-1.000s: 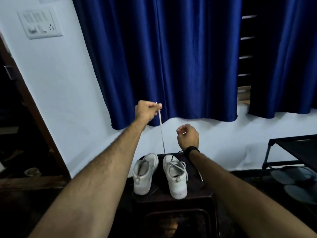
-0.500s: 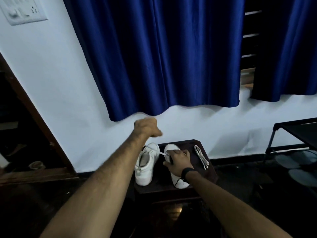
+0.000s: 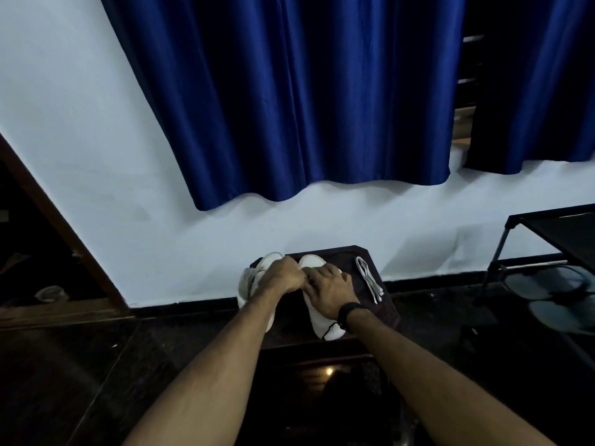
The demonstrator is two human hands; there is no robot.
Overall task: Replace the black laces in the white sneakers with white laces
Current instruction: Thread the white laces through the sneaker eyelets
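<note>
Directly beneath right hand (image 3: 330, 292), right sneaker (image 3: 326, 328), left hand (image 3: 285, 275) touching.

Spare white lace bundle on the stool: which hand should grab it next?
Right. The right hand rests on the right sneaker, nearest the white lace bundle; the left hand would have to cross over it.

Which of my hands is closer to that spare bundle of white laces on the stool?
Right. The right hand rests on the sneaker beside the laces; the left hand is farther left.
</note>
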